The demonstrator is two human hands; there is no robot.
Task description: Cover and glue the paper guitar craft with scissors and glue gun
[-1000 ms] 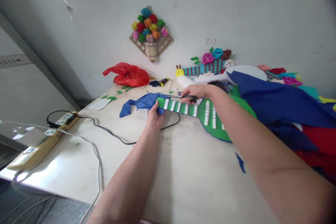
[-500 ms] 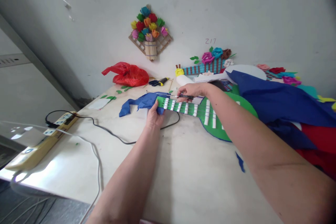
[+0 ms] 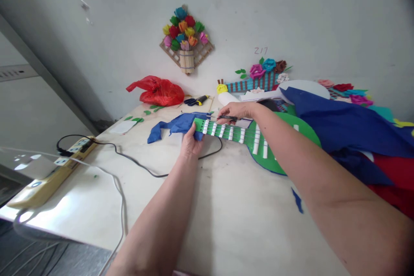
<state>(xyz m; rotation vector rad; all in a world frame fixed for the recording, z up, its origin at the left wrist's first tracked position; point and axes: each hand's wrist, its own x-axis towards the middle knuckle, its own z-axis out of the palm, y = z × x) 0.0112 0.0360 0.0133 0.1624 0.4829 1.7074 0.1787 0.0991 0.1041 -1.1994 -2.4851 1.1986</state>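
Observation:
A green toy guitar point(image 3: 247, 137) with white bars and thin strings lies across the table, its body partly hidden by my right forearm. My left hand point(image 3: 192, 140) grips the head of its neck, thumb on top. Blue paper point(image 3: 181, 123) sticks out beneath and beyond that end. In my right hand point(image 3: 230, 113), closed round the dark handles, is a pair of scissors point(image 3: 228, 117). Their blades point left along the neck's far edge, over the blue paper.
A red plastic bag point(image 3: 161, 91) and yellow-black pliers point(image 3: 196, 100) sit at the back. A power strip point(image 3: 51, 174) with cords lies at left. Blue sheets point(image 3: 343, 123) pile up at right, and a blue scrap point(image 3: 297, 200) lies in front. A flower decoration point(image 3: 186, 39) hangs on the wall.
The scissors and my right hand have shifted very slightly left along the neck. My left hand keeps its grip on the guitar head. The whole view has moved a touch.

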